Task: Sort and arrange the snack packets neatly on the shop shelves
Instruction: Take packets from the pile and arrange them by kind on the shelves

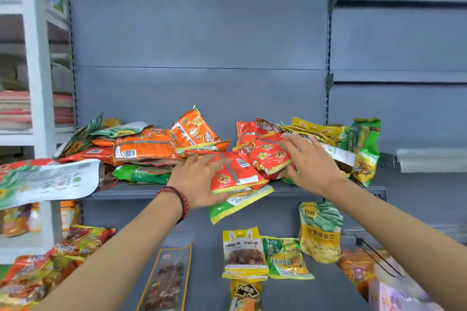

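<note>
A jumbled heap of snack packets lies on the grey shelf: orange packets at left, red packets in the middle, yellow and green packets at right. My left hand, with a red bead bracelet at the wrist, rests with fingers spread on a red packet at the shelf's front edge. My right hand lies with fingers apart over the red packets to the right. A green and yellow packet hangs over the shelf edge under the red one.
On the lower shelf lie a yellow bunny packet, a green packet, an upright yellow-green bean packet and a long clear packet. More red packets pile at lower left. White shelving stands on the left.
</note>
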